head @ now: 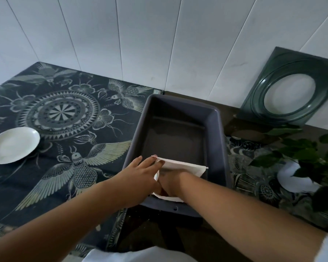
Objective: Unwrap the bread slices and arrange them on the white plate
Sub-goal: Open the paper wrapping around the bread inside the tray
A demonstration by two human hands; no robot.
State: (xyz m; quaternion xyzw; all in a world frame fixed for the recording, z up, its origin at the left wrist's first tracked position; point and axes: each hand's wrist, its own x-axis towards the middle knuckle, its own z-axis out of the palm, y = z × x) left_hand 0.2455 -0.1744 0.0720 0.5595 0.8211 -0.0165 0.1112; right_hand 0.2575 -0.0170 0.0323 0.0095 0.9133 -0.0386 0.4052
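A white bread wrapper (186, 166) lies at the near end of a dark grey plastic tub (214, 129). My left hand (140, 171) pinches the wrapper's upper edge and holds it up. My right hand (170, 184) reaches inside the wrapper, fingers hidden; something brown shows beside it, but the bread itself is mostly hidden. The white plate (13, 145) sits bare at the far left on a dark patterned cloth (68, 167), well apart from both hands.
A dark green square frame with a round hole (292, 87) leans on the white panelled wall at the back right. A leafy plant in a white pot (299, 176) stands right of the tub. The patterned cloth covers the table between tub and plate.
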